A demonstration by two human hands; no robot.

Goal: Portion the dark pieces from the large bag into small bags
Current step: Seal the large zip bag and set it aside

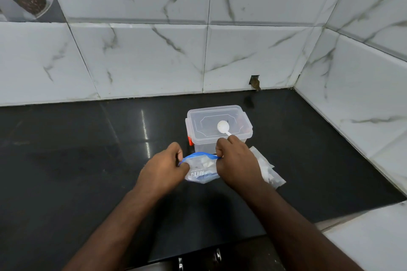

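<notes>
- Head view: A bag (201,168) with a blue zip top sits between the two hands, above the black counter (77,160), near its back right corner.
- The left hand (164,166) pinches the bag's left end.
- The right hand (236,161) pinches the bag's right end and also holds a white spoon (223,127).
- A clear box (218,130) with a lid stands just behind the bag.
- More small bags (267,168) lie by the right hand.

White marble-veined wall tiles (141,55) meet in a corner at right. The glossy black desk (66,160) reflects overhead light.
</notes>
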